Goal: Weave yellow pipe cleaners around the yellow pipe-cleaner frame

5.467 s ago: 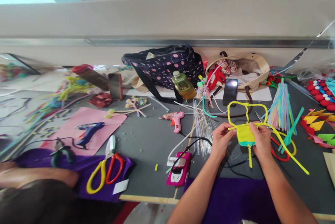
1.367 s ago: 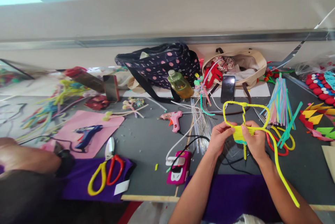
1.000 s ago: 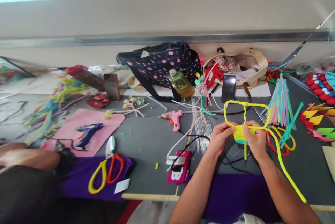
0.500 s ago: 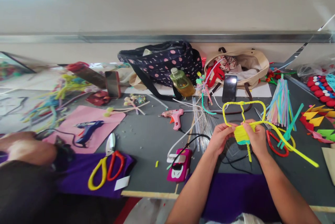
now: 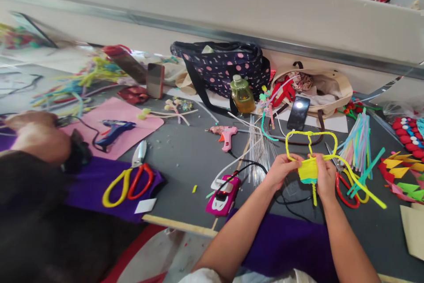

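Note:
Between both my hands is a yellow pipe-cleaner craft (image 5: 307,171), with a flat yellow body, a turquoise lower edge, a twisted stem below and two bent loops above. My left hand (image 5: 282,171) pinches its left side with thumb and fingers. On the right side, my right hand (image 5: 326,174) grips it, thumb on the front. A long loose yellow pipe cleaner (image 5: 359,180) runs out past my right hand. Beyond that hand, partly covered by pipe cleaners, lie red-and-yellow-handled scissors (image 5: 344,190).
A pink glue gun (image 5: 227,136) and magenta power strip (image 5: 224,199) lie left of my hands, with cords. Pastel pipe cleaners (image 5: 356,141) stand right. Further left are large scissors (image 5: 129,181), a blue glue gun (image 5: 114,133) and a co-worker's hand (image 5: 39,137). Bags (image 5: 221,69) line the back.
The camera view has tilted and shifted, so the table appears slanted. Both my hands keep hold of the yellow craft, with little change in grip.

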